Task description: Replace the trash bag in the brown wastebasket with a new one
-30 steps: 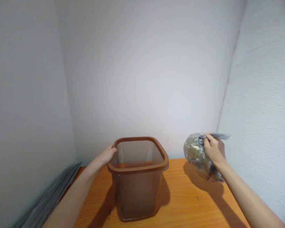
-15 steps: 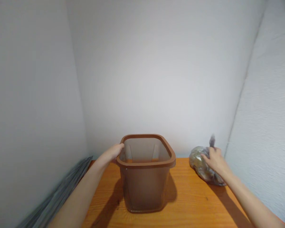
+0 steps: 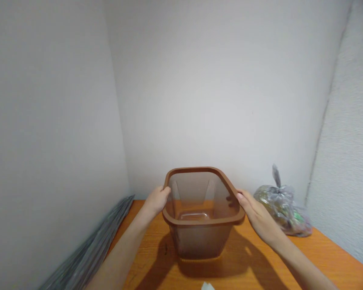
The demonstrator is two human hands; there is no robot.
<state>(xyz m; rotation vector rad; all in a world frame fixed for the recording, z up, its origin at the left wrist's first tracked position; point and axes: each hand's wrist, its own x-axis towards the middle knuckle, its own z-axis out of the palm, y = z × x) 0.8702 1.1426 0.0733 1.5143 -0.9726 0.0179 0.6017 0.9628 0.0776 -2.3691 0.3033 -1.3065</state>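
Observation:
A brown see-through plastic bin (image 3: 199, 239) is tilted with its open top toward me, and its inside shows bare. My left hand (image 3: 157, 200) grips the left side of its rim, thumb over the edge. On the opposite side, my right hand (image 3: 255, 211) is closed on the rim, and its fingers show dimly through the wall. Right of that hand, a knotted grey plastic bag (image 3: 286, 211) with contents that I cannot make out clearly rests on the table.
The orange wooden table (image 3: 151, 249) stands against a white wall (image 3: 187, 88). Long grey plastic sheeting (image 3: 99, 237) lies along the left edge. A small whitish thing (image 3: 207, 286) pokes in at the bottom.
My right hand has let go of the knotted bag and moved left onto the bin's rim. The bin now tips toward me. The view has shifted slightly left.

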